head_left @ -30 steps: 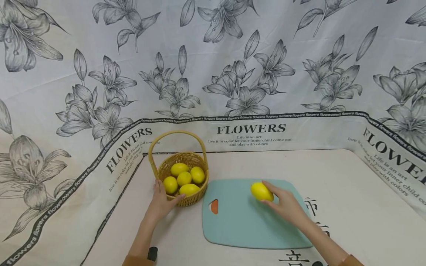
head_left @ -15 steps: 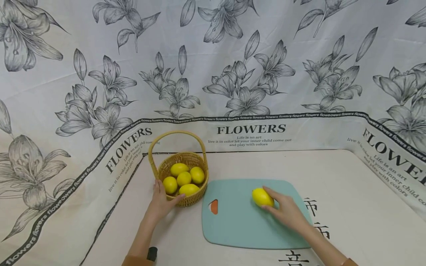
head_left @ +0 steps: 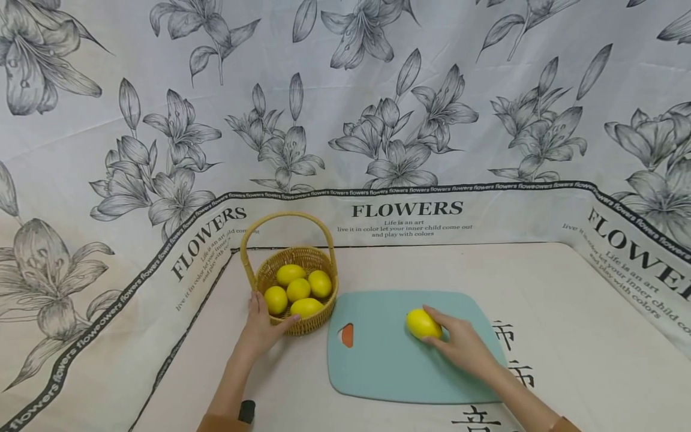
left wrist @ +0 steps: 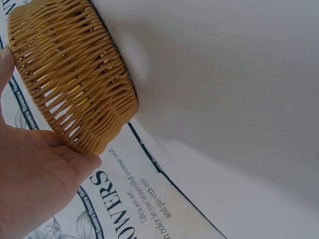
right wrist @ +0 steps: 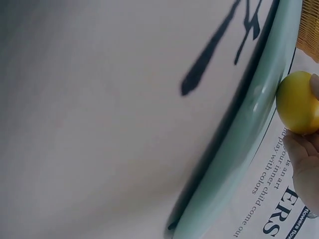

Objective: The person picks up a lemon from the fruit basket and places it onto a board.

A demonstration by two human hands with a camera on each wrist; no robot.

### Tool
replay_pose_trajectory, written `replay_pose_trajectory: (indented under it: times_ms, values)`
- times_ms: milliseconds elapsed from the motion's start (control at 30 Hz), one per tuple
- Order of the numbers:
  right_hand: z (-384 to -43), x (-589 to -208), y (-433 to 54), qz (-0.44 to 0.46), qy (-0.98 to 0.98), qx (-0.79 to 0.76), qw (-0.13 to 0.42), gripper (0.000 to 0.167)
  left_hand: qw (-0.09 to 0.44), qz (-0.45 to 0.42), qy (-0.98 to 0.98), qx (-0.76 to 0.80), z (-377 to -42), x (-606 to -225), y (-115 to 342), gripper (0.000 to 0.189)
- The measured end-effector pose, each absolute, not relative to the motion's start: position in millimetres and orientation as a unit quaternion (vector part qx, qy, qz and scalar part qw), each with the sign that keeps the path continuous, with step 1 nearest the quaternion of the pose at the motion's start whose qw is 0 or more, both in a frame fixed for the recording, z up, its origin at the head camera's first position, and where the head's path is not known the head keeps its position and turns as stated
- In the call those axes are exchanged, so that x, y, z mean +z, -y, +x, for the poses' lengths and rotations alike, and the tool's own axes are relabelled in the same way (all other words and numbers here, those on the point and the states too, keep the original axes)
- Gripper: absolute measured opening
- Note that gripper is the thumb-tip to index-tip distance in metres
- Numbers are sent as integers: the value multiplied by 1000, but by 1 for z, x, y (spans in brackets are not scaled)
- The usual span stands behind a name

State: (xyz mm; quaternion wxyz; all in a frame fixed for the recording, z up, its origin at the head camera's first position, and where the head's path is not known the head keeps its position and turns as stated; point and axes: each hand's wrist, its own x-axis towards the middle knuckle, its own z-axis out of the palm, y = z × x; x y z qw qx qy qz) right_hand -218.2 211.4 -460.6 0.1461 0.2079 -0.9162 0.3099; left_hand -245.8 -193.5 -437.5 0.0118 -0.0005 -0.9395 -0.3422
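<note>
A yellow lemon (head_left: 423, 324) is at the middle of the pale green cutting board (head_left: 378, 372), gripped by my right hand (head_left: 459, 339) between thumb and fingers. From the right wrist view, the lemon (right wrist: 298, 102) seems to meet the board's surface, and only part of the right hand (right wrist: 305, 164) shows. To the left stands a wicker basket (head_left: 310, 326) with a tall arched handle and several lemons (head_left: 299, 290) inside. My left hand (head_left: 261, 330) holds the basket's near left side, thumb and fingers spread around its wall. The left wrist view shows the fingers bent against the weave (left wrist: 75, 74).
A light table cover (head_left: 594, 336) with dark printed characters lies under everything. Behind it rises a white cloth (head_left: 407, 219) printed with flowers and lettering. The cutting board has a handle hole (head_left: 347, 335) at its left, close to the basket.
My right hand has lowered the lemon toward the cutting board, then shifted it slightly left. The left hand and basket stay in place.
</note>
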Motion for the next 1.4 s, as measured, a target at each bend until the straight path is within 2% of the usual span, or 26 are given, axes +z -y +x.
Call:
replay_pose_trajectory:
  times_ms: [400, 1133, 1400]
  values:
    - [-219, -457, -210, 195, 923, 305, 129, 65, 10, 1, 938, -347, -246, -438, 194, 120]
    - [-220, -455, -210, 186, 927, 299, 129, 70, 6, 1, 937, -348, -244, -436, 194, 119]
    - [-222, -455, -209, 196, 926, 298, 127, 64, 9, -1, 938, -345, -244, -436, 194, 119]
